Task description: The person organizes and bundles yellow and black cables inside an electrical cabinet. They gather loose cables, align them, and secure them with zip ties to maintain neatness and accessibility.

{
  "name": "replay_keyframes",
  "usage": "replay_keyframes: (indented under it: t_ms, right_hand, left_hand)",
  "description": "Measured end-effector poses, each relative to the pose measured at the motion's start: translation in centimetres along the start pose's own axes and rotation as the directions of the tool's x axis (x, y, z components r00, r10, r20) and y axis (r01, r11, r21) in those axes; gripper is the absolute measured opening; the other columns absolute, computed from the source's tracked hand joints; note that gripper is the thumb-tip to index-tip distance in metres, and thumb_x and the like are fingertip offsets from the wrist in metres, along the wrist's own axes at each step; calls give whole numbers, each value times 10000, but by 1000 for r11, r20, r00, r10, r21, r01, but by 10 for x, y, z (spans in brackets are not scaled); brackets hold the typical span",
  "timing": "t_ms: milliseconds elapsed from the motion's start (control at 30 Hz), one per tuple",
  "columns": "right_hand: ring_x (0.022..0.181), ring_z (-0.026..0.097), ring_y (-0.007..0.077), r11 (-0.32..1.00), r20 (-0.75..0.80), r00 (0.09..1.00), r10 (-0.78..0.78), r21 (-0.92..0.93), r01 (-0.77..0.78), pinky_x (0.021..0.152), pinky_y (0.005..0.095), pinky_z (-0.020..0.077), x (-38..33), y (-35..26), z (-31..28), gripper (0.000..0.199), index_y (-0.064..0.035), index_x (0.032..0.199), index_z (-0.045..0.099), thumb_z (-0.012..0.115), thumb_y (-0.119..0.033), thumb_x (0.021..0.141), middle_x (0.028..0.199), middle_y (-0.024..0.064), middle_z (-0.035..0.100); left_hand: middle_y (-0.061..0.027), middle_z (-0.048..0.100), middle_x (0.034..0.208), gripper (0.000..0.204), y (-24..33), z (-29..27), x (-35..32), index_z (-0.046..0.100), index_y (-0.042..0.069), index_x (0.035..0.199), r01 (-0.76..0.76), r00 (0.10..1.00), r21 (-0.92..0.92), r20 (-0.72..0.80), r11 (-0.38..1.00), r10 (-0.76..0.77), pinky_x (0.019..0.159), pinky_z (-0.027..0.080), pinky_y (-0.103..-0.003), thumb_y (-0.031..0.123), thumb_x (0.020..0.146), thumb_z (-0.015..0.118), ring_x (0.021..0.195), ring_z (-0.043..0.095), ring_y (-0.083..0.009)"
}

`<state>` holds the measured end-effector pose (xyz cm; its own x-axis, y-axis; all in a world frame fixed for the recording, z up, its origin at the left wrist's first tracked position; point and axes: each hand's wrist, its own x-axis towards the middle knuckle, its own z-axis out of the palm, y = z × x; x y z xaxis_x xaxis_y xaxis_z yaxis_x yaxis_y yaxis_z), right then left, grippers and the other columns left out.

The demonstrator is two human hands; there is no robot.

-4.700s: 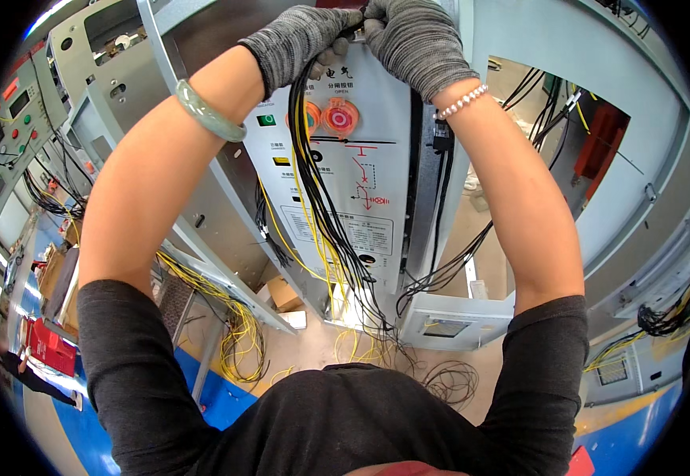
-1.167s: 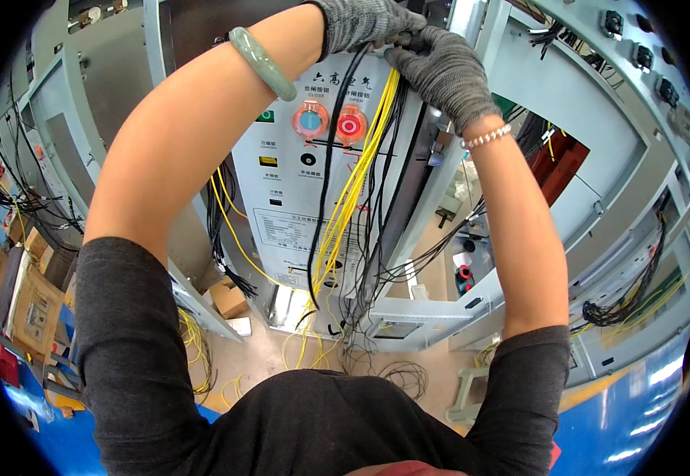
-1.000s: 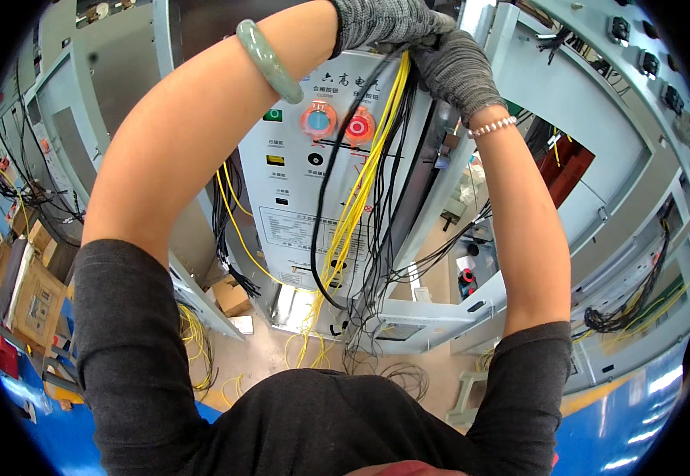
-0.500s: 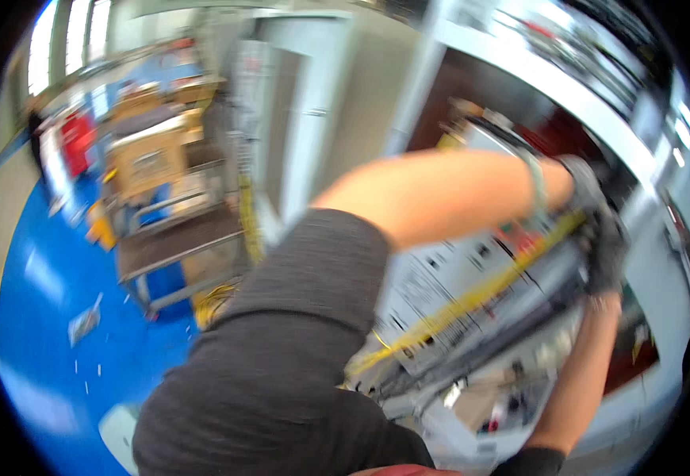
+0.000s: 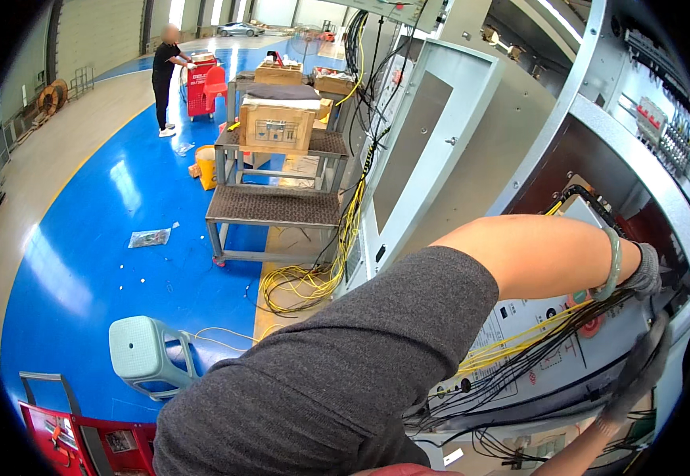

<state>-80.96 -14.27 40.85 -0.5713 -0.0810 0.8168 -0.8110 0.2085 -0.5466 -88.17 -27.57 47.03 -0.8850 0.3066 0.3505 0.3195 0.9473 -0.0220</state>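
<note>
Right hand (image 5: 637, 371) seemingly grips wires (image 5: 535, 349).

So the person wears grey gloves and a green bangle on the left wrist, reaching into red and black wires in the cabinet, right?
Not quite: the head view shows the wires are yellow and black, not red and black. The grey glove on the left hand and the green bangle on that wrist are as you say, and the right hand is gloved too.

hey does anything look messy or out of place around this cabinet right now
Yes. Yellow wires lie in a loose tangle on the floor by the open cabinet door. A scrap of clear plastic wrap lies further out. A pale green stool lies tipped on its side.
</note>
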Motion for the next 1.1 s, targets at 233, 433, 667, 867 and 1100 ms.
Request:
replay_keyframes:
  t_ms: [233,433,667,867,1100]
  right_hand:
    - [838,560,341,749,689,539,484,-645,153,760,406,420,-279,94,-56,238,-70,881,585,570,-267,749,823,144,602]
    - [946,598,286,353,273,-401,874,-925,139,730,432,459,-577,142,-176,389,-47,937,639,571,-388,762,1046,172,606]
    - [892,583,259,467,563,-82,822,-751,-467,778,366,434,-573,156,-99,372,-85,1084,580,560,-348,821,1020,117,613]
    - [812,582,336,906,474,774,420,-175,-385,729,398,456,-323,70,-25,220,-70,931,603,528,-245,820,880,164,610]
    - [831,582,316,979,806,572,152,-204,28,726,393,460,-271,52,-29,346,-76,999,590,546,-348,790,847,161,605]
  left_hand:
    - [-141,653,878,408,31,-32,-33,678,65,907,133,988,-100,-64,986,-140,707,495,-386,417,739,558,787,624,-255]
    - [-70,571,665,364,-20,-42,-81,660,72,807,138,963,-220,-200,966,-183,656,461,-339,418,812,550,670,555,-184]
    - [10,528,646,252,-21,-24,-55,632,59,840,234,961,-556,10,798,-275,549,463,-255,294,813,544,577,507,-96]
    - [-26,526,663,253,-14,-30,-71,630,48,857,152,959,-567,-112,810,-259,567,441,-269,289,835,556,579,466,-127]
    - [-138,642,913,292,13,-24,-45,644,85,982,-167,984,381,15,909,175,743,495,-377,289,795,550,839,621,-263]
